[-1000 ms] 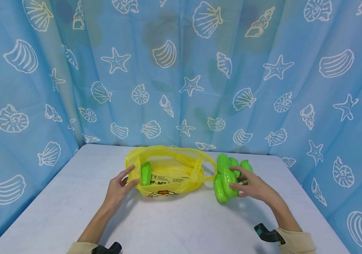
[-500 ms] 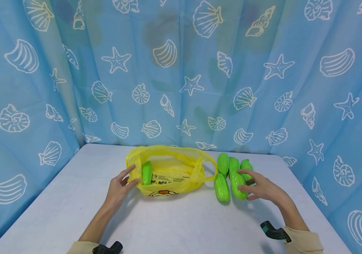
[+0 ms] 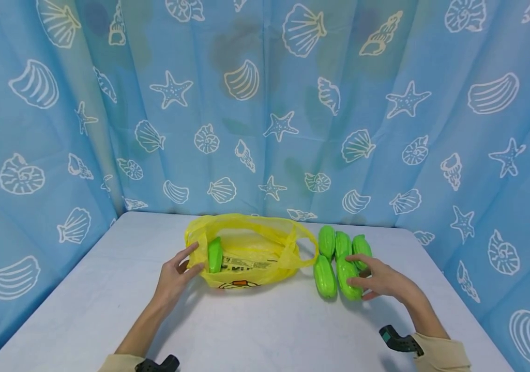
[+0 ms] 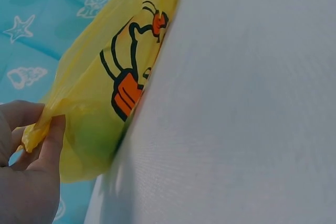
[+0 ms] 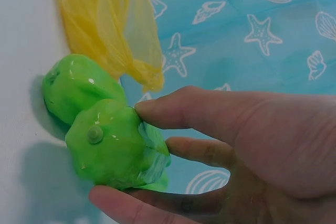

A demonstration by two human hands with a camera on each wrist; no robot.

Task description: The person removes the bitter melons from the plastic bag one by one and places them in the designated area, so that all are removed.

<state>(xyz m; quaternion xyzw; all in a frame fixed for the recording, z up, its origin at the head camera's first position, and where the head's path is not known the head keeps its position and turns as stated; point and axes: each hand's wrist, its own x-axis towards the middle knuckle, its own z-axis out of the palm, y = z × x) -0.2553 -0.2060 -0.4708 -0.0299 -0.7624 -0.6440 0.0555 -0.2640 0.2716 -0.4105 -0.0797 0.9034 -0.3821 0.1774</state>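
My left hand pinches the left edge of a yellow plastic bag, as the left wrist view shows. The bag lies with its mouth spread, and a green piece shows inside. With thumb and fingers around its sides, my right hand holds a glossy green cucumber-shaped vegetable. Its ribbed end and round stem nub face the right wrist camera. Close on its left lies another green vegetable. Behind them are more alike ones, including one at the right, partly hidden by my hand.
A white-covered table carries everything. The bag's handle loop reaches the green vegetables. A blue curtain with shell and starfish prints stands along the table's back and sides.
My right hand first moved right, bringing the green vegetable from above the others into the gap beside them, then slightly nearer the front. My left hand has stayed at the bag.
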